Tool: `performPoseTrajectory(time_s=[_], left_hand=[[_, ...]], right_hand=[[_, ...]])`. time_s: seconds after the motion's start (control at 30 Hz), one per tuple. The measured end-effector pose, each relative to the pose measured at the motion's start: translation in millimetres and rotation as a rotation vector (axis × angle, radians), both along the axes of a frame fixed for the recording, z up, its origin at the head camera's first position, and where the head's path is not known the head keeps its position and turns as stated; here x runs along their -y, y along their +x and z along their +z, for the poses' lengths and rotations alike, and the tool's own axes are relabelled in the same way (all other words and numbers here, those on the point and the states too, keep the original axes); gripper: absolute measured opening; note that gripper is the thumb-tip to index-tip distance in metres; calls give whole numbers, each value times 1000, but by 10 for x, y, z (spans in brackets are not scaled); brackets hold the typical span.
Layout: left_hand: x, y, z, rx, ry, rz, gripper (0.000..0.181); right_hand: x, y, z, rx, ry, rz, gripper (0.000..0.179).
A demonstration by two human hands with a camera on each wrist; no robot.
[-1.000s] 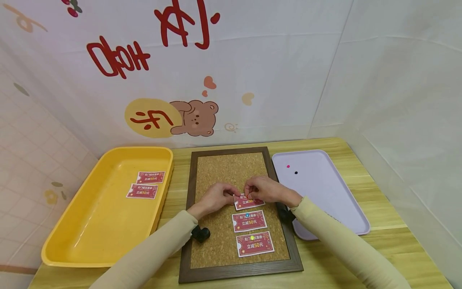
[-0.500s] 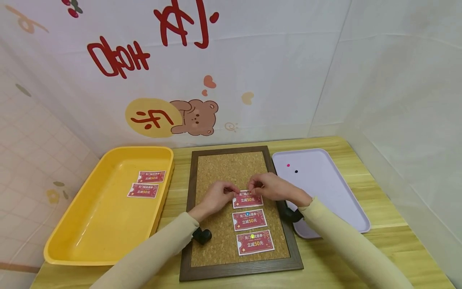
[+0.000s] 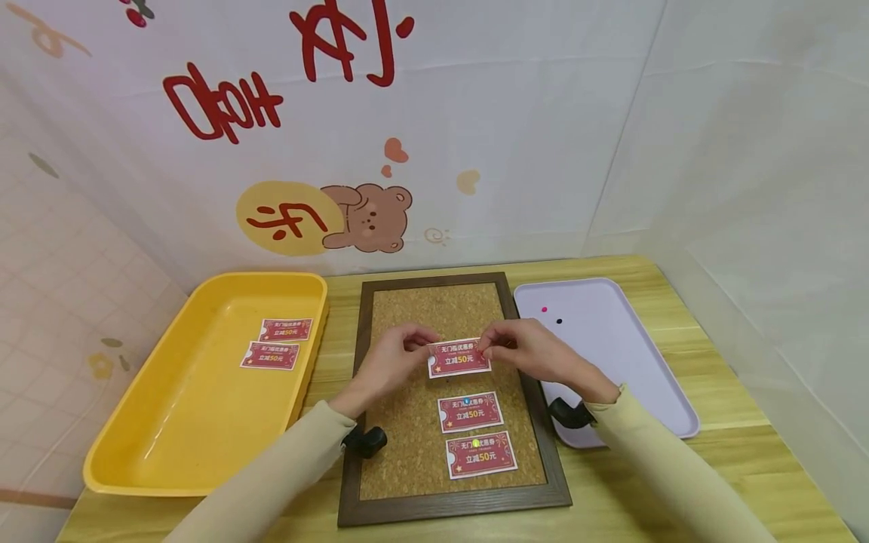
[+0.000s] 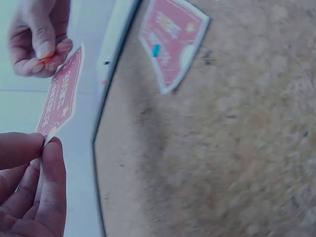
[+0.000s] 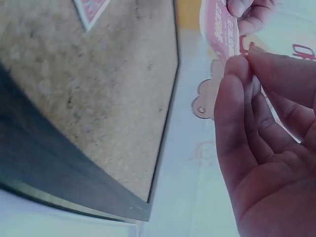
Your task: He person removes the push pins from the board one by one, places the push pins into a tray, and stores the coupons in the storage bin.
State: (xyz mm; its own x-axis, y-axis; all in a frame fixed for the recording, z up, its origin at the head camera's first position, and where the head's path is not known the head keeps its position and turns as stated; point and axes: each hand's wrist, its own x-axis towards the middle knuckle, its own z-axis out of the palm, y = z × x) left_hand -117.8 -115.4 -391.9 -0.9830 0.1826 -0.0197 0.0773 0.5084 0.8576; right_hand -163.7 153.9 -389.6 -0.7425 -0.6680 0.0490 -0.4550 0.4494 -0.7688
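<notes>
Lifted higher over the cork board (image 3: 400, 452) than a second ago, the red 50-yuan coupon (image 3: 459, 357) is pinched at its left edge by the left hand (image 3: 395, 356); the right hand (image 3: 536, 351) pinches an orange pushpin (image 4: 46, 59). Likely light, easily creased paper: best held by opposite edges.

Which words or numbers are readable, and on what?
"无门槛优惠券": held coupon; partly pin-covered on two corkboard coupons.
"立减50元": these, plus two coupons in the yellow tray.
Tray headings, finer print: too small.
Red wall characters: sideways, unclear.
</notes>
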Motion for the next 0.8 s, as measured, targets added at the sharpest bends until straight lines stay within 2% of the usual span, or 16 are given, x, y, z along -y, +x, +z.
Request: performPoseTrajectory(time_s=[0.2,0.3,0.63,0.8], left_hand=[[106,27,185,-62,13,15,10],[173,36,261,-72,24,13,11],[508,150,450,-78,90,18,15],[690,211,525,-51,66,62,19]], right_hand=[[-37,77,102,-48,-64,-49,6],[-62,105,134,-71,-92,-66,7],[-183,191,266,-79,-152,-111,6],[-279,215,313,-81,-141,-146,6]])
